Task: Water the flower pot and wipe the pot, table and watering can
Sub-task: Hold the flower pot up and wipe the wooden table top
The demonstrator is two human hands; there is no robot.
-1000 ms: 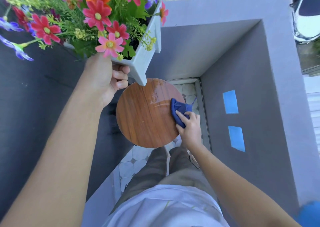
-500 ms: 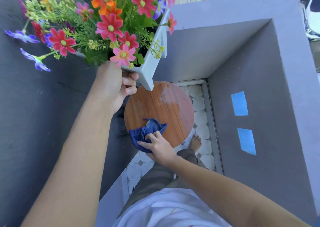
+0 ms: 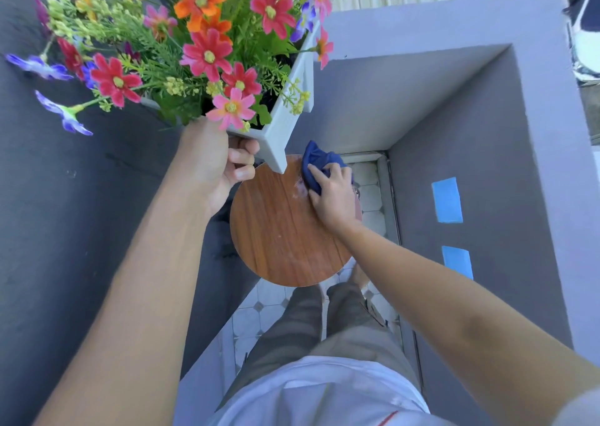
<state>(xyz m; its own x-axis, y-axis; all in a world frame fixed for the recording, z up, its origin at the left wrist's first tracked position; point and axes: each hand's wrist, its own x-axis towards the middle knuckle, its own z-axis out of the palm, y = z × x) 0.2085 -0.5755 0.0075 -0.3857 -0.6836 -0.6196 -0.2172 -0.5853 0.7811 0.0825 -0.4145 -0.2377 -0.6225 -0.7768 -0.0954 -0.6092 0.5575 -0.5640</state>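
Observation:
A white box-shaped flower pot (image 3: 285, 114) full of red, orange, pink and purple flowers hangs in the air at the upper left, lifted off the table. My left hand (image 3: 217, 166) grips its underside near one leg. Below it stands a small round wooden table (image 3: 279, 231). My right hand (image 3: 331, 195) presses a dark blue cloth (image 3: 316, 162) onto the table's far right part, over a pale wet smear. The watering can is out of view.
Grey walls (image 3: 487, 140) close in the corner behind and to the right of the table, with two blue tape patches (image 3: 447, 200). A dark wall (image 3: 65, 214) runs along the left. My legs and a bare foot stand on white tiled floor (image 3: 259, 315) just below the table.
My right hand has swept the cloth from the table's right edge to its near left edge, then up to the far right part. The pot stays lifted in my left hand.

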